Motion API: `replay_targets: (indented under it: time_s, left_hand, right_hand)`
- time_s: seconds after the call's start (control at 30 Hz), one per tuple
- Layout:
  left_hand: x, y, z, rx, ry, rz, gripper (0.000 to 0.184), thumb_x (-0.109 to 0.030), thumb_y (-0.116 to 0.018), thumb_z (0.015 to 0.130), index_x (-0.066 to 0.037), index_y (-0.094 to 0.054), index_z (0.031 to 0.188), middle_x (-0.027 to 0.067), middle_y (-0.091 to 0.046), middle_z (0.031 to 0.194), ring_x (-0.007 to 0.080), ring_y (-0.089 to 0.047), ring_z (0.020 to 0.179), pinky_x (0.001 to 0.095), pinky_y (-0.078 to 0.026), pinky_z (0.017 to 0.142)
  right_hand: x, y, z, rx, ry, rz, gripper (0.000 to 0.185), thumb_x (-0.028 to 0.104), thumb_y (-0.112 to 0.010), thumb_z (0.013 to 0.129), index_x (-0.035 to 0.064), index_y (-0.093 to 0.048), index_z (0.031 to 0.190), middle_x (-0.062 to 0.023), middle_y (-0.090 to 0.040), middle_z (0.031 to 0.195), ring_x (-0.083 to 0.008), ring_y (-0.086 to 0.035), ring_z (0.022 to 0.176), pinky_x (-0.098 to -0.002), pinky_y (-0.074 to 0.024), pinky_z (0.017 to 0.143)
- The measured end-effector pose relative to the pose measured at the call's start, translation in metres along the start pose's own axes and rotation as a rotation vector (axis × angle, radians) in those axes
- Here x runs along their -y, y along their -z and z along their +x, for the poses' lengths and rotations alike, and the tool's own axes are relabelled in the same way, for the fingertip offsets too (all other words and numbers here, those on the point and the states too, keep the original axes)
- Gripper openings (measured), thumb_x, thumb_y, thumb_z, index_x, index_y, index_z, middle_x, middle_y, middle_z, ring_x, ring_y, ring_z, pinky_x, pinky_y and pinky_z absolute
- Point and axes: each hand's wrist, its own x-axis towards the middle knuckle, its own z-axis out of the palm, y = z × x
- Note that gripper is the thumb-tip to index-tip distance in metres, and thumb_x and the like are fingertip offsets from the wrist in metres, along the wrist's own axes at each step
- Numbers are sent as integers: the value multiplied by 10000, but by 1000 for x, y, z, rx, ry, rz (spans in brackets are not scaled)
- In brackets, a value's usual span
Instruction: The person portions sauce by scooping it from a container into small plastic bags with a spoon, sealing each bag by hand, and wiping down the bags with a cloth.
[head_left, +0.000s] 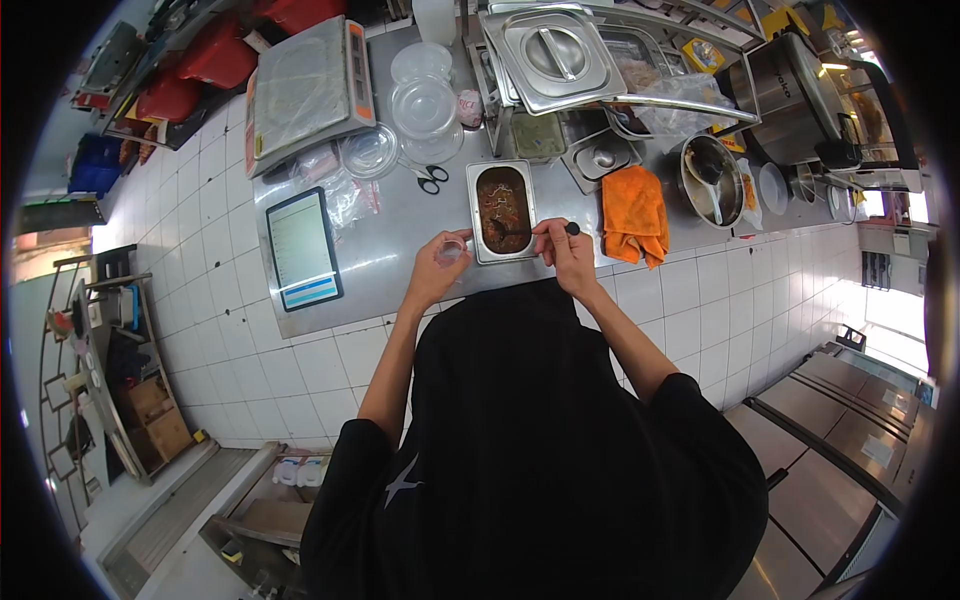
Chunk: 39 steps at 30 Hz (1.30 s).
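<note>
A steel pan point(476, 215) of reddish-brown sauce stands near the front edge of the steel counter. At its left, my left hand point(440, 268) is closed around a small clear cup point(449, 251). My right hand point(567, 256), at the pan's right side, grips a black-handled spoon point(572, 229) whose dark head dips into the sauce. Part of the spoon is hidden by the fingers and the sauce. An orange cloth point(634, 215) lies to the right of my right hand.
A tablet point(304, 248), black scissors point(431, 179), clear lids point(427, 106) and a scale point(305, 95) are on the left. Lidded steel pans point(553, 57) stand behind the sauce pan. On the right is a steel bowl point(710, 181) holding a ladle.
</note>
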Motion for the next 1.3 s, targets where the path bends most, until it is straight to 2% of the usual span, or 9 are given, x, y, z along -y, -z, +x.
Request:
replay_targets:
  time_s: [0.07, 0.17, 0.37, 0.47, 0.6, 0.73, 0.87, 1.17, 1.3]
  left_hand:
    - [-4, -8, -1, 30, -25, -55, 175, -95, -740, 884, -37, -616, 993, 124, -678, 1270, 173, -644, 1107, 327, -509, 922]
    - [-14, -11, 0, 22, -112, 231, 161, -94, -729, 887, -22, -615, 974, 152, -685, 1246, 201, -656, 1088, 336, -500, 945]
    - [-31, -8, -2, 67, -181, 359, 194, -75, -705, 872, 5, -625, 1029, 161, -705, 1171, 253, -681, 1048, 347, -510, 932]
    - [-32, -5, -2, -9, -285, 467, 224, -61, -696, 854, 4, -627, 1057, 157, -706, 1108, 304, -681, 996, 369, -521, 902]
    - [-45, -1, -2, -48, -255, 523, 245, -59, -701, 836, -2, -626, 1062, 154, -683, 1003, 300, -671, 927, 380, -527, 855]
    - [-60, -1, 3, -46, -233, 536, 260, -77, -718, 832, -5, -626, 1064, 139, -645, 953, 269, -660, 868, 383, -527, 800]
    - [-68, -4, 12, -77, -297, 584, 255, -80, -743, 818, -30, -635, 1044, 119, -629, 937, 239, -613, 805, 348, -505, 742]
    - [-74, -10, 53, 9, -388, 755, 259, -99, -742, 815, -33, -640, 1043, 118, -632, 943, 266, -617, 815, 378, -512, 753]
    - [-83, -20, 72, 101, -371, 707, 282, -125, -727, 783, -34, -638, 1035, 145, -634, 966, 338, -640, 885, 411, -519, 787]
  right_hand:
    - [9, -5, 0, 26, 33, -77, 384, 332, -452, 1102, 34, -676, 1007, 14, -597, 717, -40, -471, 574, -214, -379, 526]
    - [12, -10, 5, 46, 51, -113, 380, 329, -461, 1098, 33, -678, 998, 21, -585, 700, -40, -477, 571, -213, -382, 525]
    - [14, -10, 18, -9, -16, 10, 396, 349, -456, 1099, 38, -675, 989, 27, -568, 665, -42, -491, 556, -210, -387, 518]
    - [10, 1, 23, -77, -92, 140, 421, 382, -450, 1098, 44, -673, 986, 21, -575, 659, -45, -494, 547, -208, -381, 515]
    - [-19, 25, 30, -172, -204, 279, 458, 456, -448, 1084, 57, -654, 996, 1, -592, 655, -69, -488, 495, -229, -340, 438]
    - [-21, 41, 32, -243, -174, 329, 423, 435, -435, 1091, 61, -593, 972, -29, -587, 642, -98, -489, 472, -236, -327, 415]
    - [-4, 47, 36, -254, -139, 348, 407, 421, -425, 1096, 68, -567, 953, -43, -576, 627, -107, -490, 468, -242, -337, 418]
    - [58, 66, 57, -177, -73, 526, 372, 416, -441, 1091, 95, -536, 928, -40, -517, 576, -125, -420, 441, -266, -301, 422]
    - [92, 71, 66, -119, -44, 532, 363, 406, -442, 1092, 100, -534, 919, -35, -504, 568, -127, -405, 439, -269, -295, 429]
